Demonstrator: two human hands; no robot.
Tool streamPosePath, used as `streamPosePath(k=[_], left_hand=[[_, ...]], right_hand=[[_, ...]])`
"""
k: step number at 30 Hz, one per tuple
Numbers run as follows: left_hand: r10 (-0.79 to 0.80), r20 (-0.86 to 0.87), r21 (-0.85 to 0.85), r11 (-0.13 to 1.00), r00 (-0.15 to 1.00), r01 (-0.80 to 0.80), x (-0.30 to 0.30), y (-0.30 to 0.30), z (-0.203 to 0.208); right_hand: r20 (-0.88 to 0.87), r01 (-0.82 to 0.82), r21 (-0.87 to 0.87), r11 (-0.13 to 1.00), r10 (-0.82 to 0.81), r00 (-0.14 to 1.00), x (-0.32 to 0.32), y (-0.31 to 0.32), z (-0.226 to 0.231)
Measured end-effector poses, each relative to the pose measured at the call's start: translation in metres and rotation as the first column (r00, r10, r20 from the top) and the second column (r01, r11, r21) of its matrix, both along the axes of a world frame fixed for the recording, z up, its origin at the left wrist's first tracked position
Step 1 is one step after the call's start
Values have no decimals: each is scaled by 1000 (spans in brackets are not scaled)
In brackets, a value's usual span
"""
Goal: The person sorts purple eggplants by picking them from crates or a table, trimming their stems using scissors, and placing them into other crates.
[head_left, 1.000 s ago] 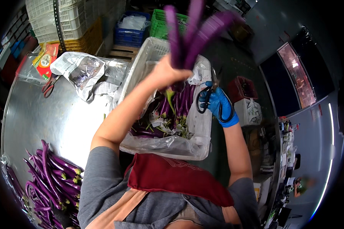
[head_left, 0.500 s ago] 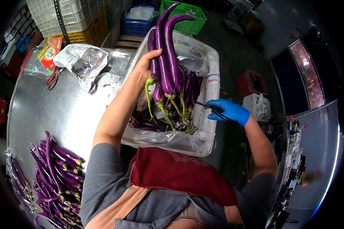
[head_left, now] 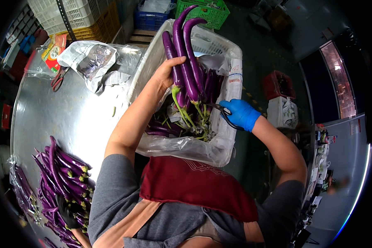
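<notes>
My bare left hand (head_left: 166, 72) is closed around a bunch of long purple eggplants (head_left: 187, 74), held over a white crate (head_left: 235, 84). Their curved tips point away from me and their green stems toward me. My right hand, in a blue glove (head_left: 244, 115), grips black-handled scissors (head_left: 225, 110). The scissors' blades reach in among the stems at the stem end of the bunch; whether they touch a stem I cannot tell. More eggplants (head_left: 213, 84) and cut-looking green stems lie in the crate, which has a clear plastic liner (head_left: 182, 151).
On the metal table (head_left: 33, 111) at left are a pile of eggplants (head_left: 62, 177), bagged eggplants (head_left: 22, 186), red-handled scissors (head_left: 58, 80) and newspaper-like wrapping (head_left: 91, 62). Another person's black-gloved hand (head_left: 66, 213) touches the pile. Green (head_left: 208, 16) and blue (head_left: 151, 20) crates stand behind.
The scissors have moved left and in among the stems. My left hand and the bunch have shifted slightly right and nearer. The other person's gloved hand has appeared at the pile.
</notes>
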State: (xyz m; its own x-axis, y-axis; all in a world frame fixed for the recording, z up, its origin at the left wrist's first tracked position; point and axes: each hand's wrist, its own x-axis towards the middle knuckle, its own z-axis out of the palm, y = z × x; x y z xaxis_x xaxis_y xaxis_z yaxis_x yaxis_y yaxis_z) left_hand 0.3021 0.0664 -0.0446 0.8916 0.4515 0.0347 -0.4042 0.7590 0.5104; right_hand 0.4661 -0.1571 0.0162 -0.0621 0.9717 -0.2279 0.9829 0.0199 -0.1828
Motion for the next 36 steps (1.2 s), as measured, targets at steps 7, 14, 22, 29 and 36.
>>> streamPosePath(k=[7,14,22,29,36], left_hand=[[163,-26,83,984,986,-161,-3,6,-15],[127,-45,-35,991,991,-128,-4,1,-14],[273,-119,99,960,954,-263,1,-8,-13],[350,-155,227,923,924,-312,2,-10,-2],[380,-122,417,858,917,-300,20,-29,13]], right_hand=[[-173,22,-33,999,-27,985,20,-19,1],[-187,-90,37,995,95,978,9,-7,2],[-134,3,-190,982,-29,991,-2,11,-13],[-449,-82,-319,944,-75,891,22,-2,-7],[-585,-157,-315,936,-61,808,-2,41,8]])
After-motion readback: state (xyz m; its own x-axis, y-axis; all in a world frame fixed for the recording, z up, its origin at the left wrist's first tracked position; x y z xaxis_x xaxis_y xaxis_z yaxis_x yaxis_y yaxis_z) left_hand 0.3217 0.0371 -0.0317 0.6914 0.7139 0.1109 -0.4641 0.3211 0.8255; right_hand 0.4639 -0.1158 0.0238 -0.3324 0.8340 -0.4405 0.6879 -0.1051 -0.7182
